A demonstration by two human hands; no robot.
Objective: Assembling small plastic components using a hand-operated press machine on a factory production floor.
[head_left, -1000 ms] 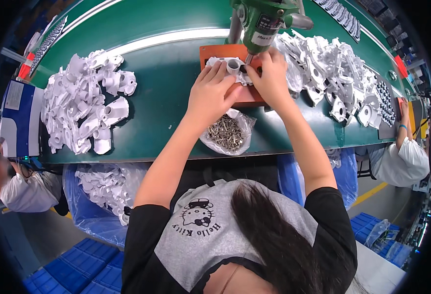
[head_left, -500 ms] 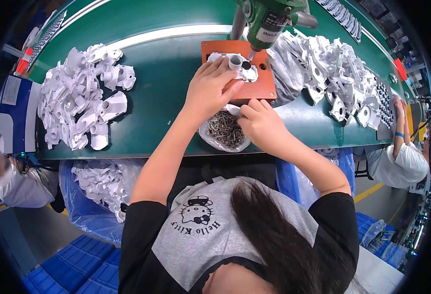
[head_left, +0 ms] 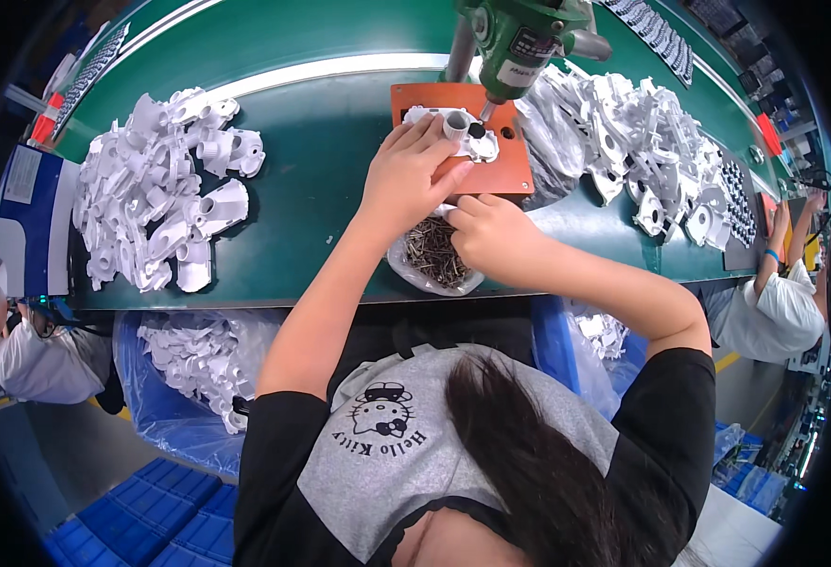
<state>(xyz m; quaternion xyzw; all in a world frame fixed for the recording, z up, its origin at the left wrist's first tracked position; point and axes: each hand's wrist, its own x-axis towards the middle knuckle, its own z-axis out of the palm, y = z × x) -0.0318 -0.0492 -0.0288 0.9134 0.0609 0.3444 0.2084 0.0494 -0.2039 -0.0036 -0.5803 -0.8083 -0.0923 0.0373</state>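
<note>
A white plastic housing part (head_left: 484, 148) with a round tube and a black piece lies on an orange fixture plate (head_left: 472, 181). My left hand (head_left: 414, 170) rests over its left side, fingers together on the part and thumb stretched along its near edge. Just in front of the plate, my right hand (head_left: 491, 231) is closed, its fingertips pinched beside a small white edge; what they hold is hidden. Beneath it sits a clear bag-lined bowl of screws (head_left: 434, 253). Above the part hangs the tip of a green drilling or screwdriving machine (head_left: 519, 47).
White plastic parts lie heaped on the left (head_left: 151, 198) and the right (head_left: 642, 132) of the green table (head_left: 302, 189). A clear plastic bag (head_left: 553, 142) lies right of the plate. Lined blue bins (head_left: 174, 425) stand below the table edge. People work at both sides.
My right hand has shifted a little left over the screws, and its elbow has swung outward to the right. My left hand stays on the part.
</note>
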